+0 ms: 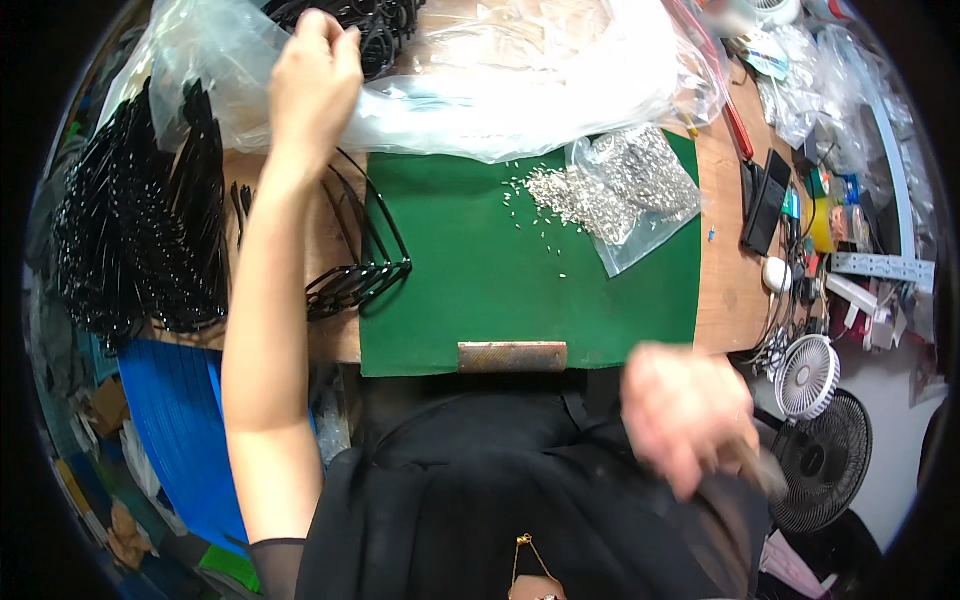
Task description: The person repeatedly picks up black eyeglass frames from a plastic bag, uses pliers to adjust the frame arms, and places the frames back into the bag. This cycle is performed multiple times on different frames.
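My left hand (pixel 318 75) is stretched far forward to a heap of glossy black frames (pixel 378 35), which look like eyeglass frames, on clear plastic. Its fingers are curled together, and what they pinch is hidden. Beneath my left forearm, a few more black frames (pixel 365 275) lie at the left edge of the green mat (pixel 450 310). Low on the right, in front of the table edge, my right hand (pixel 690 415) is smeared by motion. A blurred, slender shape sticks out beside it. Small silvery pieces (pixel 560 195) spill from a clear zip bag (pixel 645 190) on the mat.
A dense stack of black frames (pixel 145 220) stands at the left. A ridged metal-and-wood block (pixel 512 357) sits at the mat's front edge. On the right are a black phone-like slab (pixel 765 203), cables, a small white fan (pixel 807 377) and a larger black fan (pixel 822 460).
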`<move>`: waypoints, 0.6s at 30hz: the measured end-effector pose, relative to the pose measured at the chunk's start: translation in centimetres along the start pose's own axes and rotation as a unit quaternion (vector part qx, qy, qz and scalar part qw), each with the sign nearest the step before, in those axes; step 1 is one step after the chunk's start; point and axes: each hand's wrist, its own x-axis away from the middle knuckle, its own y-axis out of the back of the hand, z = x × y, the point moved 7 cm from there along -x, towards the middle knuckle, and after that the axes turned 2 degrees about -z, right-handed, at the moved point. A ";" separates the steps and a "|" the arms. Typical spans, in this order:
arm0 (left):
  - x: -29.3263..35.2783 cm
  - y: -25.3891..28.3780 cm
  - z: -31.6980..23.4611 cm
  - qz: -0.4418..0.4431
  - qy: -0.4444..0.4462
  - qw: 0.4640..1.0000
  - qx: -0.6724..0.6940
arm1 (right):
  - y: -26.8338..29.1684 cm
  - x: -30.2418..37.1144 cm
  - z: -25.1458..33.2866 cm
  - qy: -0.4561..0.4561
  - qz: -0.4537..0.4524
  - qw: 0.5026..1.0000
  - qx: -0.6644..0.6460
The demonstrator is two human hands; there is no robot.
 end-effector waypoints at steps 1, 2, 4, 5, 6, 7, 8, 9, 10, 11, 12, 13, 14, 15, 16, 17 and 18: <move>-0.4 1.0 -1.4 0.004 -0.020 0.999 0.033 | 1.5 0.4 -2.9 -0.097 -0.042 0.982 0.156; -1.1 1.0 -0.5 -0.010 -0.020 0.999 -0.044 | 2.5 0.7 -5.6 -0.163 -0.050 0.946 0.275; -2.0 -0.6 1.1 0.029 0.033 0.985 -0.166 | 3.1 1.9 -9.7 -0.192 -0.025 0.887 0.420; -1.6 -2.4 1.2 0.077 0.013 0.977 -0.198 | 3.0 1.3 -10.9 -0.188 -0.008 0.875 0.446; -1.1 -3.1 0.9 0.054 -0.001 0.978 -0.201 | 2.8 0.2 -11.9 -0.174 0.004 0.860 0.479; -0.9 -3.6 0.4 0.030 -0.016 0.979 -0.203 | 2.6 -0.5 -12.6 -0.158 0.015 0.844 0.512; -1.5 -3.9 1.3 0.045 0.016 0.983 -0.175 | 2.1 -0.7 -13.3 -0.175 0.029 0.825 0.537; -1.1 -4.0 1.6 0.021 0.014 0.978 -0.206 | 1.8 -0.7 -13.9 -0.191 0.043 0.804 0.561; -0.8 -4.0 2.0 0.029 -0.001 0.973 -0.227 | 1.6 -0.6 -14.3 -0.207 0.057 0.783 0.584; -0.3 -4.2 1.9 0.040 -0.018 0.969 -0.244 | 1.6 0.0 -14.1 -0.211 0.059 0.784 0.582; 0.2 -3.6 1.3 0.024 -0.045 0.975 -0.215 | 1.6 1.4 -13.0 -0.216 0.064 0.783 0.580; 0.5 -2.7 0.7 0.008 -0.072 0.980 -0.186 | 1.5 2.5 -12.1 -0.222 0.069 0.782 0.578; 1.2 -1.7 -0.5 -0.015 -0.073 0.987 -0.142 | 1.5 3.6 -11.5 -0.243 0.051 0.807 0.535; 1.6 -0.6 -2.0 -0.035 -0.076 0.992 -0.092 | 2.1 4.2 -10.6 -0.250 0.025 0.817 0.519; 2.1 0.4 -3.0 -0.022 -0.049 0.998 0.030 | 2.5 4.4 -9.9 -0.250 0.000 0.829 0.500; 2.4 1.4 -3.5 -0.012 -0.017 0.989 0.146 | 2.9 4.1 -9.3 -0.247 -0.021 0.842 0.478; 2.3 1.8 -3.7 -0.002 -0.013 0.978 0.207 | 3.7 3.7 -9.0 -0.270 -0.024 0.835 0.479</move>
